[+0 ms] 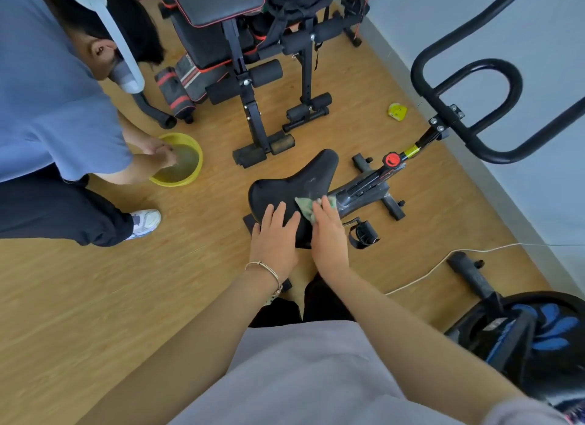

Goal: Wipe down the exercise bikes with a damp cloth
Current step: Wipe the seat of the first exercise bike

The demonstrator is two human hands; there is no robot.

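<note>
Smooth black padded saddle [294, 187]: narrow nose points far-right, toward handlebar [484, 64]. Left hand [275, 238] flat on wide rear, grip apart; right hand [327, 234], fingers straight, presses crumpled green cloth [304, 207].

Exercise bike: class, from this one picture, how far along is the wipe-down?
Done: nothing clearly; the saddle shows a pale smear. In hand: the right hand presses the cloth on the saddle's right edge while the left hand lies flat on it. Left, seemingly: frame, handlebars and pedal.
</note>
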